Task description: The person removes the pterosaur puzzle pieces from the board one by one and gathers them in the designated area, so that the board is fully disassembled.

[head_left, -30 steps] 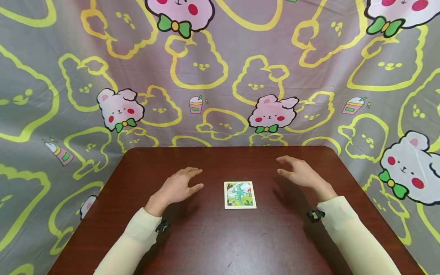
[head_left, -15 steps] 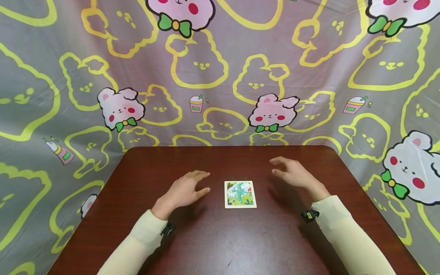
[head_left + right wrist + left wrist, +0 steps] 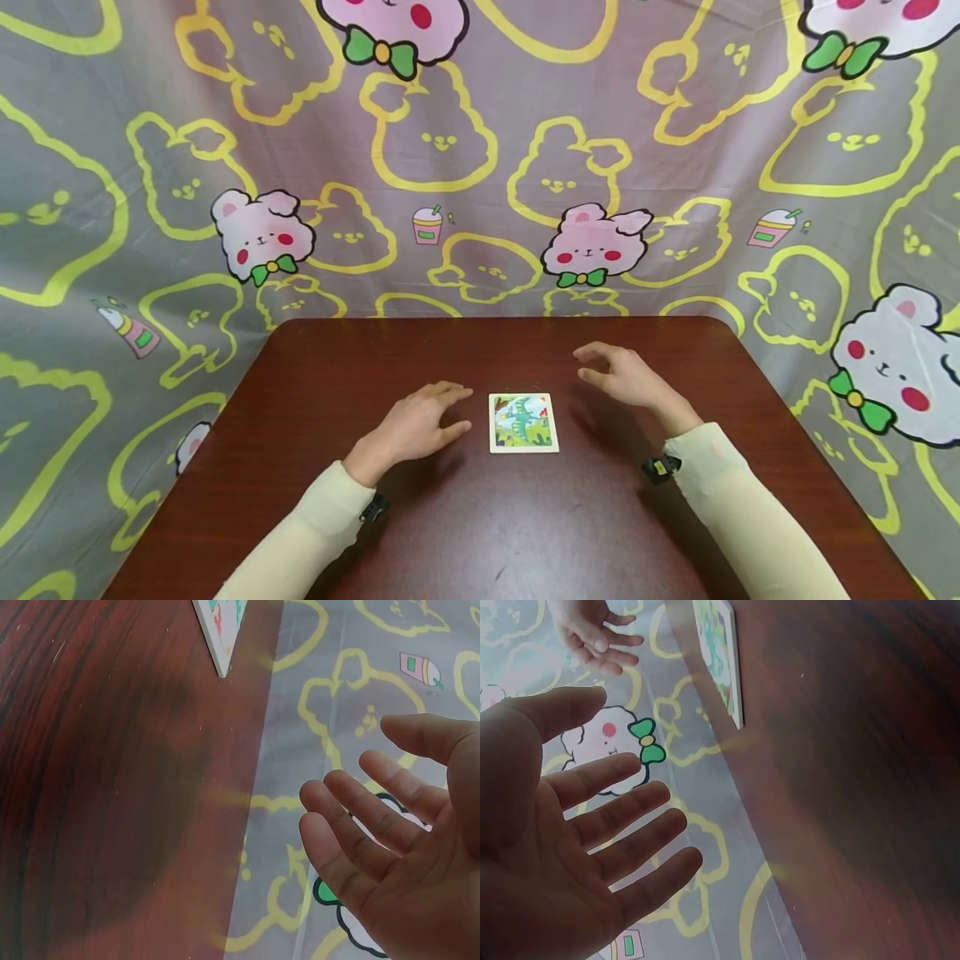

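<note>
A square picture board (image 3: 523, 423) with a white border and a green winged creature lies flat on the brown table. The left hand (image 3: 416, 423) hovers just left of the board, fingers spread and holding nothing. On the other side, farther from the board, the right hand (image 3: 626, 377) is raised above the table with its fingers relaxed and empty. The left wrist view shows the left palm (image 3: 577, 825), part of the board (image 3: 721, 652) and the other hand (image 3: 592, 634). In the right wrist view are the right palm (image 3: 420, 862) and a corner of the board (image 3: 220, 634).
The brown table (image 3: 480, 533) has rounded far corners. A grey curtain (image 3: 480, 100) printed with rabbits, cups and yellow outlines stands behind it and along both sides. Both wrists, in cream sleeves (image 3: 742, 492), carry small black devices (image 3: 662, 468).
Both hands have moved inward toward the board, the left one rightward and slightly nearer the body, the right one leftward. The board has not moved on the table.
</note>
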Available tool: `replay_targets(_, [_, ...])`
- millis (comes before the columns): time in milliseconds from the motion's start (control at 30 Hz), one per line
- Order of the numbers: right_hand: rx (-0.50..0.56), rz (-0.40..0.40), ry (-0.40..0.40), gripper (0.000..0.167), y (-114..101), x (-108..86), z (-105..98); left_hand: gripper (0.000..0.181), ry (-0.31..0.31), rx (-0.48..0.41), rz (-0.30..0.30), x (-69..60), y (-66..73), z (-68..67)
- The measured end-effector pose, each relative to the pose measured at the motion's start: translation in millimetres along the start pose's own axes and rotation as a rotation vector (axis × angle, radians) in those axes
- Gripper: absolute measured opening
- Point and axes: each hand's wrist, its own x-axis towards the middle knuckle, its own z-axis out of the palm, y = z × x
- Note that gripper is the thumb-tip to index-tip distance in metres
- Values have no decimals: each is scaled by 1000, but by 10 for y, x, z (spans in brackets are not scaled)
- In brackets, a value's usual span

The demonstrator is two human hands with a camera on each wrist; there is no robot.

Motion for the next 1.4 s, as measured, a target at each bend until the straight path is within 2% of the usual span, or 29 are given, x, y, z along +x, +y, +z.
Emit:
replay_targets(467, [17, -4, -26, 34, -85, 77, 198, 53, -31, 18, 44, -5, 102, 133])
replay_targets(767, [18, -51, -46, 31, -158, 123, 307, 53, -85, 39, 84, -15, 178, 231])
replay_targets(1033, [35, -46, -60, 30, -207, 196, 432, 50, -93, 43, 118, 3, 217, 298])
replay_targets(1400, [68, -53, -66, 27, -255, 279, 591, 50, -149, 51, 134, 17, 269, 377])
